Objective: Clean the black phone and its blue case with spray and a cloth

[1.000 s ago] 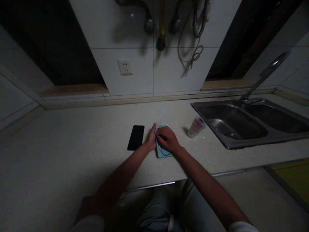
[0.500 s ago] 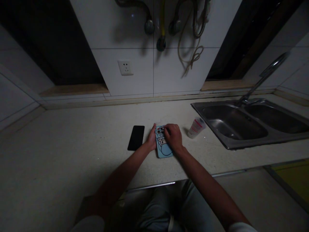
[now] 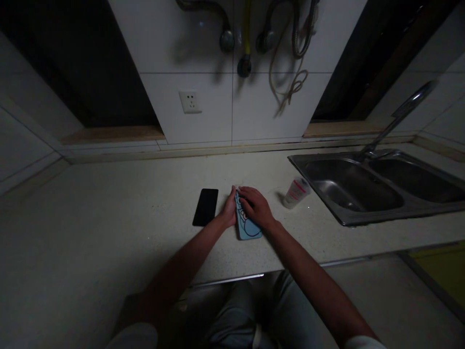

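Note:
A light blue phone case with a cartoon print lies on the pale countertop. My left hand presses against its left edge, fingers closed on it. My right hand lies over the case's upper part, fingers curled on its top and right side. A black phone lies flat just left of my left hand, untouched.
A small white tube with a red label lies right of my hands. A steel double sink with a tap sits at the right. A wall socket and hanging hoses are on the tiled wall behind.
My right hand slid back over the top of the case, covering the print that showed half a second ago. My left hand stayed at the case's left edge.

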The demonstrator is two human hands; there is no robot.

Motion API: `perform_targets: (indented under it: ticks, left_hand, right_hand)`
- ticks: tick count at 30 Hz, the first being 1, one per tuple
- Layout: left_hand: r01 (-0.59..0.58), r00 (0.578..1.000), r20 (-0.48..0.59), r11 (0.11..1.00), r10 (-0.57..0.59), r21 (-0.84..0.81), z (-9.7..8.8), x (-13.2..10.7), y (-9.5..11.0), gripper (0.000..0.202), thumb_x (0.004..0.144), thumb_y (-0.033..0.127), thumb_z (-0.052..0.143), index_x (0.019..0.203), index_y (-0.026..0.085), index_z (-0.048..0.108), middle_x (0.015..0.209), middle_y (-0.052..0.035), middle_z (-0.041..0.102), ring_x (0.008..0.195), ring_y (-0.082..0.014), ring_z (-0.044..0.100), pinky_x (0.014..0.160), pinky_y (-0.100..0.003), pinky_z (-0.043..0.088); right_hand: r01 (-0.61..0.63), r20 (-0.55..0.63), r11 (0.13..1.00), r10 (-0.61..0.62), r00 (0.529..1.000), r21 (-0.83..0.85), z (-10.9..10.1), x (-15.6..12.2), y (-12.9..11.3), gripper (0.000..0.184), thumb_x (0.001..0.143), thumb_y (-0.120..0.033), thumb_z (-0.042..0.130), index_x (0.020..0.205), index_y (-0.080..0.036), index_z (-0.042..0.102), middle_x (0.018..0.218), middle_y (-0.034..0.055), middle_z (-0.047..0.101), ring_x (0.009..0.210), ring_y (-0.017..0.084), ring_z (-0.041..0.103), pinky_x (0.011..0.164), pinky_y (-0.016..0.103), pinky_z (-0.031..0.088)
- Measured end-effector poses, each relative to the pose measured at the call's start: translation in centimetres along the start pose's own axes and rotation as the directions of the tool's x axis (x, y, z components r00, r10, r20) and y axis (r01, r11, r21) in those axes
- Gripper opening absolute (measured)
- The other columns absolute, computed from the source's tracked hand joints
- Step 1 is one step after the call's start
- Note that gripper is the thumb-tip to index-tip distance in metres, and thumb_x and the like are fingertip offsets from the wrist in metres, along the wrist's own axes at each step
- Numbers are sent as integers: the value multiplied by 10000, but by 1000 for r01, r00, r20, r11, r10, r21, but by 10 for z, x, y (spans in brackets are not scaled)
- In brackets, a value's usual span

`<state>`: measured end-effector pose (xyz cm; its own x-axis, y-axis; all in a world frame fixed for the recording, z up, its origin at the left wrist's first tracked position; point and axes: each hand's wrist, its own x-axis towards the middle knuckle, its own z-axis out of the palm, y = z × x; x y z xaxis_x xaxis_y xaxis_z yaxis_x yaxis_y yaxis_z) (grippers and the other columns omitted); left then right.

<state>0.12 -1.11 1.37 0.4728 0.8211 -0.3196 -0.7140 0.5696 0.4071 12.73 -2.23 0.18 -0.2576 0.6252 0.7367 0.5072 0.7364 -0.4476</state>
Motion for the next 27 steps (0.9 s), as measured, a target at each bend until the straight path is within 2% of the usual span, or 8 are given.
perform_targets:
  ticks: [5,8,13,17,21,24,27]
  left_hand:
    - [18,999,-38,1000,-18,8,1,1,2,524,963,588,455,723,151,616,745,-96,714,853,-248,723,779,-342,568]
    - [42,998,-42,999,-41,18,0,3,3,548,936,630,474,732,144,626,735,-103,709,837,-261,719,758,-352,567]
    - [15,1000,-2,1000,-15,20,-3,5,2,538,917,637,506,793,136,658,772,-97,718,852,-260,716,801,-356,556]
    - [8,1000,-9,1000,-8,30,-6,5,3,514,933,600,510,753,138,647,709,-83,699,833,-249,713,849,-348,542]
    - [38,999,32,999,-39,31,-7,5,2,559,937,623,471,900,115,702,815,-128,742,904,-277,721,897,-374,536]
    - [68,997,38,997,-70,42,-6,5,2,655,955,646,378,1057,87,704,943,-176,756,969,-307,717,933,-421,527]
    - [72,997,24,996,-73,54,-6,5,2,730,958,668,307,1117,65,688,972,-204,752,975,-324,717,932,-453,528]
  right_hand:
    - [56,45,996,-59,997,69,-1,1,-4,277,951,-183,543,1177,-264,682,1133,86,741,1082,232,667,952,470,541]
    - [98,58,991,-103,993,95,-1,1,-5,272,929,-152,547,1139,-255,686,1083,83,749,1028,230,676,921,454,538]
    - [140,93,984,-150,984,107,-3,0,-8,277,885,-115,519,1056,-245,694,948,59,744,927,229,653,869,430,510]
    - [104,125,989,-118,985,108,-5,-4,-15,275,837,-88,501,962,-246,688,899,46,732,913,231,630,878,429,486]
    - [62,194,994,-79,978,95,-7,-8,-20,245,797,-88,496,869,-241,673,836,46,703,871,228,610,833,407,480]
    - [69,197,994,-85,977,86,-8,-10,-22,213,776,-92,490,794,-233,649,759,42,661,810,220,587,792,383,471]
    - [91,200,991,-109,974,96,-10,-12,-26,193,766,-93,480,734,-228,613,698,33,618,745,207,553,738,355,457]
